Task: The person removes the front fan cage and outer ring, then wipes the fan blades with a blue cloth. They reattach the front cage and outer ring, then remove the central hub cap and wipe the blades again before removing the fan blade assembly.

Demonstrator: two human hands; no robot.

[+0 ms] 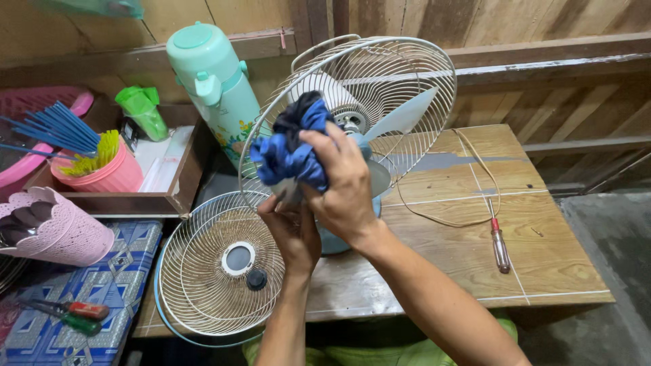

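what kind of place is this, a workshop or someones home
Most likely a home, perhaps a kitchen corner used for a repair. A mint green thermos flask and a pink cup of straws stand by plank walls, while an opened table fan and a screwdriver share a low wooden table.

Both forearms reach forward, right hand (346,183) clenched above left hand (293,230), fingers curled.

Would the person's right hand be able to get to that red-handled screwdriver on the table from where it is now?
Probably yes: the screwdriver lies in the open on the wooden table, nothing between. But the right hand grips a blue cloth.
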